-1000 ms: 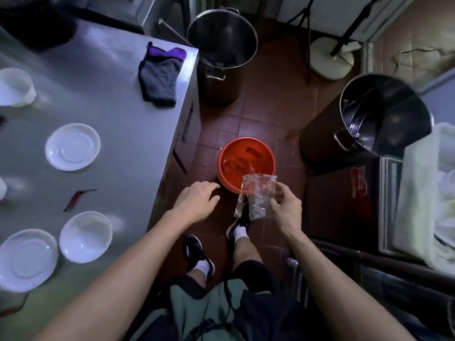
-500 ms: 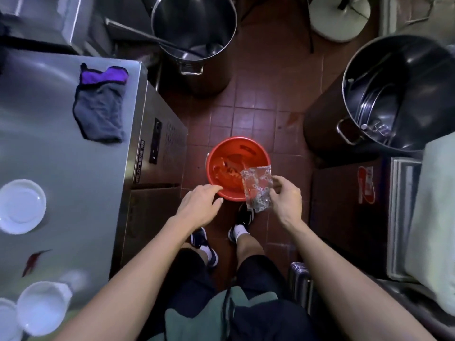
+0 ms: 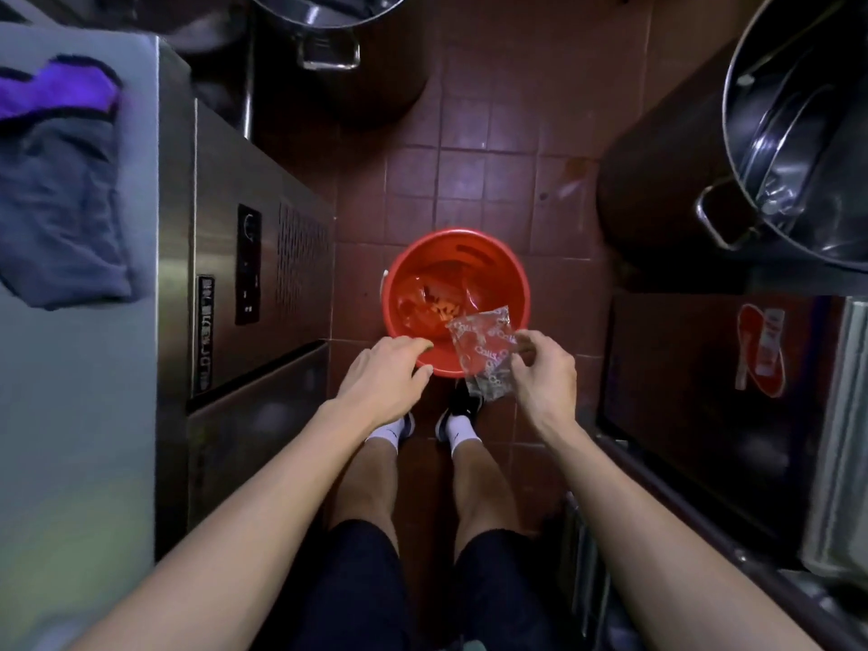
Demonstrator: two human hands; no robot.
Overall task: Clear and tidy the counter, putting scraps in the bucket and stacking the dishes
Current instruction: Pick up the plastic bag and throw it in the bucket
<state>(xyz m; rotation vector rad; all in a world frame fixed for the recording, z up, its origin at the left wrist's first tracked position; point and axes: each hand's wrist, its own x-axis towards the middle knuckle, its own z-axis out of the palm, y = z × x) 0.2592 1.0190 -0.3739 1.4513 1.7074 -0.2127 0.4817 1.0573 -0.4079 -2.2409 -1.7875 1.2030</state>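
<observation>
Pinched in right hand fingers: crinkled clear printed plastic wrapper, long axis hanging down over near rim of round red plastic bucket. Left hand loosely curled, empty, beside it.

A glossy round orange plastic bucket stands on matt reddish-brown floor tiles. The clear crinkled plastic wrapper with white print shines. The brushed stainless-steel counter carries a soft grey-and-purple cloth. 2 polished steel stockpots gleam.

Bucket mouth lies open – 2 pots flank it.
</observation>
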